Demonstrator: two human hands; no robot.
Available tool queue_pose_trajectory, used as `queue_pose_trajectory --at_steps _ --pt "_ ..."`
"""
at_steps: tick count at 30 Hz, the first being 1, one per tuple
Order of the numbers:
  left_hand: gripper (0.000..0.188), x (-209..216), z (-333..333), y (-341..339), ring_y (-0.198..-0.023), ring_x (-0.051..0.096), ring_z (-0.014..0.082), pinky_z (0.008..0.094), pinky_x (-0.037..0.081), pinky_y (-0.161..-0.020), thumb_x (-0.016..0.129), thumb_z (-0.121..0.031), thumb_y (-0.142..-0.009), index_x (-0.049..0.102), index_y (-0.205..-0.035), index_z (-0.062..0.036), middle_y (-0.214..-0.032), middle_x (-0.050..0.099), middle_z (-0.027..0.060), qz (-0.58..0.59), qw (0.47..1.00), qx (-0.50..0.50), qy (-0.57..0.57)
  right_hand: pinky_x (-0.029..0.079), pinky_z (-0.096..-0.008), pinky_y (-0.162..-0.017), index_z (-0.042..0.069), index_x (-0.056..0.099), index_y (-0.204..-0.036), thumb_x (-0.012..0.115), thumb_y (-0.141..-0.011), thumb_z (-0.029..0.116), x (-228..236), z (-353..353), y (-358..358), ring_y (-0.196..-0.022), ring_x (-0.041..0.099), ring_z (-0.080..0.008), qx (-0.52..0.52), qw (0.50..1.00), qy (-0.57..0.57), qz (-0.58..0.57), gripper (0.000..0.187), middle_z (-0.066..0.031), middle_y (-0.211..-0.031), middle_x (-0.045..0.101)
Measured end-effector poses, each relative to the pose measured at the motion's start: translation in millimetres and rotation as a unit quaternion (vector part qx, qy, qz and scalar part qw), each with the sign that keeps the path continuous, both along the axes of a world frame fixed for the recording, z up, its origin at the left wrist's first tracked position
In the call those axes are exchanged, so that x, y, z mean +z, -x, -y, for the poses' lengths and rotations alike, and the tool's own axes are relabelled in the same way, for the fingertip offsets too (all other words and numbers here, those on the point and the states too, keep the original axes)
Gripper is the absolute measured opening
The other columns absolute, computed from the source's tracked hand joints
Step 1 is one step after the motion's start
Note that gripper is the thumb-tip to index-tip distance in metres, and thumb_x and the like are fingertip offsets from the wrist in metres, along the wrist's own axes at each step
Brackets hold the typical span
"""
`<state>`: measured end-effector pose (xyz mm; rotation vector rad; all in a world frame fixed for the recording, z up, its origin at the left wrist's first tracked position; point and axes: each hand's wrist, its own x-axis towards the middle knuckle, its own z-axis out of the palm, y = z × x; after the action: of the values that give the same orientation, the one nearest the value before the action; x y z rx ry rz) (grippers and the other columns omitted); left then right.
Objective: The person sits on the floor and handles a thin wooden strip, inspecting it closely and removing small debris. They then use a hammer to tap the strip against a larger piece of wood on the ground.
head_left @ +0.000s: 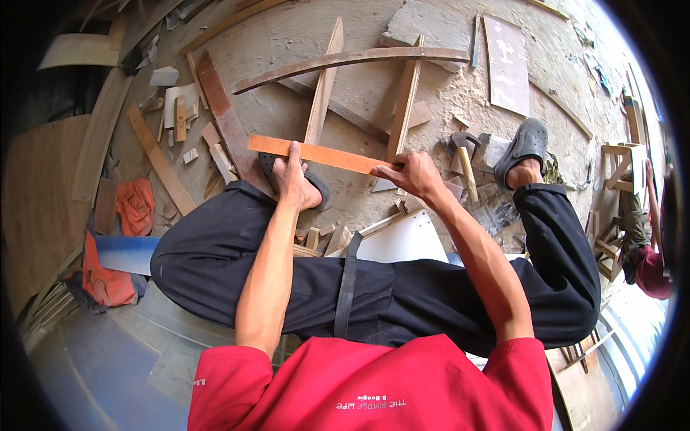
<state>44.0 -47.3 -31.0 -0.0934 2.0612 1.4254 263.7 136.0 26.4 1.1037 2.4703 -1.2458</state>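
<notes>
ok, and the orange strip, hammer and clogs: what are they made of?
Orange strip: probably wood, smooth; its even colour leaves stain or paint open.
Hammer handle: likely wood, pale tan and bare-looking.
Hammer head: likely metal, dark and dull.
Clogs: perhaps moulded foam or rubber, matte grey with holes.

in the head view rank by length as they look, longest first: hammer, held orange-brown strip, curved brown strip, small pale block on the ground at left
1. Curved brown strip
2. Orange-brown strip, seemingly nearer the camera, so its true length is unsure
3. Hammer
4. Small pale block
</notes>
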Motion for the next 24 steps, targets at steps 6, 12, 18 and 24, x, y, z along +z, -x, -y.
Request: queue_pose_trajectory --at_steps 6,12,18,24 --pt "0.038 -8.5 3.0 3.5 -0.085 0.062 0.0092 0.0251 0.051 -0.071 0.055 -0.042 -0.1 0.064 -0.104 -0.0049 -0.096 0.067 0.0015 0.027 0.998 0.053 -0.028 0.054 -0.044 -0.067 0.004 0.069 -0.071 0.07 -0.078 0.064 -6.5 1.1 -12.5 -0.069 0.068 -0.0351 0.018 0.991 -0.127 -0.019 0.061 -0.0165 -0.067 0.067" --pt "0.045 -17.0 0.2 1.8 -0.081 0.064 0.0119 0.0227 0.053 -0.063 0.052 -0.044 -0.101 0.061 -0.104 0.0001 -0.097 0.068 0.005 -0.028 0.998 0.06 -0.014 0.055 -0.0397 -0.075 0.004 0.063 -0.113 0.076 -0.079 0.051 -41.2 -8.1 -56.7 -0.089 0.068 -0.0309 -0.03 0.978 -0.188 -0.087 0.06 -0.0126 -0.103 0.067" --pt "0.049 -17.1 -6.3 2.3 -0.085 0.066 0.016 0.0255 0.055 -0.065 0.053 -0.049 -0.099 0.055 -0.105 -0.0007 -0.104 0.07 0.0111 -0.024 0.991 0.13 0.015 0.053 -0.0398 -0.083 0.002 0.061 -0.119 0.079 -0.078 0.045 -54.6 -6.4 -68.3 -0.095 0.066 -0.0316 -0.072 0.982 -0.127 -0.123 0.063 -0.0144 -0.106 0.065" --pt "0.043 -17.7 2.4 6.1 -0.089 0.065 0.0139 0.0248 0.054 -0.071 0.06 -0.044 -0.096 0.057 -0.109 -0.0026 -0.104 0.066 0.0075 0.057 0.988 0.114 -0.083 0.052 -0.0399 -0.087 0.0 0.059 -0.12 0.081 -0.076 0.042 -54.3 0.4 -64.3 -0.101 0.064 -0.0332 -0.105 0.98 -0.092 -0.139 0.065 -0.0171 -0.108 0.064"
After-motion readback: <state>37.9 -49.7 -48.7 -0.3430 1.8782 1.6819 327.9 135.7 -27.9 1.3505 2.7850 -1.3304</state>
